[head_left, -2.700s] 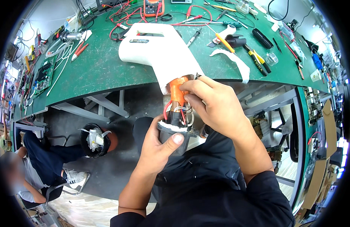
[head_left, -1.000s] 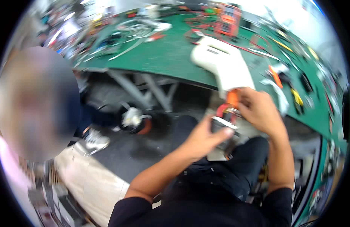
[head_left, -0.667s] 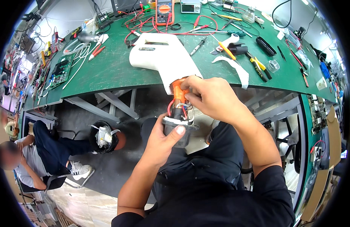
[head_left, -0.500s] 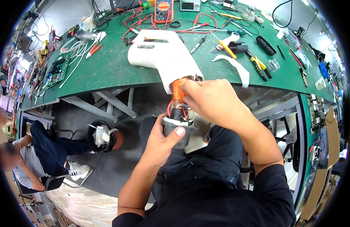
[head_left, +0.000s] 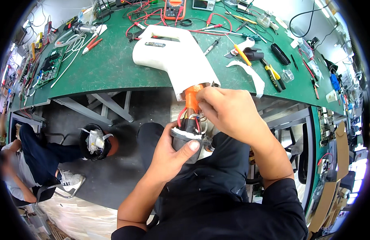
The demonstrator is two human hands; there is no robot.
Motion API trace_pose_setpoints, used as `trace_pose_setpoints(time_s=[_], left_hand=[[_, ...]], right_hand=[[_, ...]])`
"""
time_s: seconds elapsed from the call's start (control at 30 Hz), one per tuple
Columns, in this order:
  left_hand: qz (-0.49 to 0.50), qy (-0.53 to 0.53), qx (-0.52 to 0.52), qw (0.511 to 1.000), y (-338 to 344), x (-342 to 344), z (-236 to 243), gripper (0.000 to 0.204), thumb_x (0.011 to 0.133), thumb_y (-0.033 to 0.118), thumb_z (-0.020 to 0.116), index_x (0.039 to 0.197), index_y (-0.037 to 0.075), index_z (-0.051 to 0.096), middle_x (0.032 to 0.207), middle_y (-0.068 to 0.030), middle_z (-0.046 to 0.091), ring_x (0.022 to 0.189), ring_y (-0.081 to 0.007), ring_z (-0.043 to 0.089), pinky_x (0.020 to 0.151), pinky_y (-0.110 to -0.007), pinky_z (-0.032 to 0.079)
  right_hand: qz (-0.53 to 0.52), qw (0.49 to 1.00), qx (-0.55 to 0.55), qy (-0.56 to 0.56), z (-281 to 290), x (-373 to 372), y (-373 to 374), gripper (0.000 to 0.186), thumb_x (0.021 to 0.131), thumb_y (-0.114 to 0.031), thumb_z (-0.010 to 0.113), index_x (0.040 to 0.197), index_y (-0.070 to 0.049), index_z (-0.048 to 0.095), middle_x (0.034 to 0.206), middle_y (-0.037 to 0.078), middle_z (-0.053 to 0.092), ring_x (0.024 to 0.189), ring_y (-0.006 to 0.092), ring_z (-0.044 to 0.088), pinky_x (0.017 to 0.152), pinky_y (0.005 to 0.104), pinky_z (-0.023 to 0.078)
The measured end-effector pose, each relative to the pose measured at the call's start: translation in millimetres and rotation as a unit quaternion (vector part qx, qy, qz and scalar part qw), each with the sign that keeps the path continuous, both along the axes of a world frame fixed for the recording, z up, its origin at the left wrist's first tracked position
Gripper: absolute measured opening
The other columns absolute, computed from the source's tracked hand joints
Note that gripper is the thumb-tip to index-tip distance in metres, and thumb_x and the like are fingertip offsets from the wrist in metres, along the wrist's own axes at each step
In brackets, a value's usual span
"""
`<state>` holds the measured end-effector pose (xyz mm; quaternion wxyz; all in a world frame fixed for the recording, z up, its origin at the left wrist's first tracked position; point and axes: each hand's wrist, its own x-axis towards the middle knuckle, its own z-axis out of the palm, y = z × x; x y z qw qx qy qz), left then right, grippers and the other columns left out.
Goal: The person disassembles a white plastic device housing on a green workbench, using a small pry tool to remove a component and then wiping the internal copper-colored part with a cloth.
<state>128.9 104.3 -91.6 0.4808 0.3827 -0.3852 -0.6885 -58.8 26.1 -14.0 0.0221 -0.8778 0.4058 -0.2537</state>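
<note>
A white plastic appliance housing (head_left: 173, 58) with a loop handle lies on the green workbench, its open lower end jutting over the near edge. Out of that end comes an orange sleeve (head_left: 191, 98), with red, yellow and dark wires (head_left: 181, 117) running down from it. They lead into a dark, see-through cup-shaped part (head_left: 185, 145) with a white rim. My left hand (head_left: 167, 156) is wrapped round this cup above my lap, thumb across its front. Beside the orange sleeve, my right hand (head_left: 231, 114) is closed in a pinch; its fingertips hide whatever they grip.
On the green workbench (head_left: 113, 66) lie an orange multimeter (head_left: 175, 9), tangled test leads, pliers (head_left: 273, 76), a curved white strip (head_left: 249, 76) and a circuit board (head_left: 52, 68). Below, left, stands a lined bin (head_left: 95, 142); a seated person (head_left: 19, 168) is beyond it.
The view has shifted slightly. My right hand stays pinched by the orange sleeve, its fingers a little more curled, and the left still holds the dark cup.
</note>
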Motion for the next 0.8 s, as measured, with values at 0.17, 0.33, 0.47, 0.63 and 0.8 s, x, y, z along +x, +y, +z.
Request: trace_pose_setpoints(time_s=[0.17,0.33,0.47,0.63,0.8], left_hand=[[0.0,-0.005,-0.023,1.0,-1,1,1,0.076,0.09,0.035,0.081,0.14,-0.006,0.04,0.125,-0.013,0.059,0.115,-0.0176,0.059,0.099,-0.034,0.049],[0.002,-0.017,-0.021,1.0,-1,2,5,0.075,0.09,0.035,0.081,0.139,-0.005,0.04,0.124,-0.0141,0.06,0.113,-0.0182,0.061,0.098,-0.035,0.051],[-0.006,0.022,-0.004,1.0,0,-1,7,0.074,0.091,0.034,0.079,0.14,-0.005,0.039,0.122,-0.0151,0.061,0.111,-0.0194,0.064,0.094,-0.036,0.054],[-0.002,0.001,-0.019,1.0,1,-2,7,0.074,0.091,0.035,0.08,0.141,-0.004,0.041,0.123,-0.0133,0.061,0.113,-0.019,0.061,0.097,-0.035,0.05],[-0.008,0.006,0.008,1.0,1,2,6,0.077,0.088,0.036,0.082,0.142,-0.003,0.044,0.128,-0.0096,0.057,0.119,-0.0168,0.053,0.105,-0.033,0.042]], right_hand=[[-0.014,0.997,0.079,-0.011,11,4,-8,0.017,0.082,-0.008,0.072,0.096,-0.006,0.063,0.068,0.012,0.065,0.063,0.0342,0.066,0.057,0.041,0.051],[0.0,0.996,0.04,0.082,20,8,-14,0.017,0.078,-0.006,0.072,0.09,-0.006,0.06,0.063,0.011,0.063,0.059,0.0342,0.065,0.055,0.0427,0.049],[0.01,0.993,-0.011,0.12,11,10,-18,0.019,0.075,-0.005,0.072,0.087,-0.006,0.057,0.062,0.011,0.061,0.055,0.0322,0.064,0.05,0.0413,0.048],[0.047,0.998,-0.023,0.045,1,0,-19,0.02,0.075,-0.003,0.072,0.089,-0.006,0.058,0.062,0.009,0.059,0.052,0.0277,0.063,0.047,0.0374,0.047],[0.031,0.999,0.022,-0.001,5,-11,-12,0.023,0.08,-0.003,0.074,0.101,-0.008,0.065,0.065,0.009,0.063,0.055,0.0248,0.065,0.053,0.0341,0.051]])
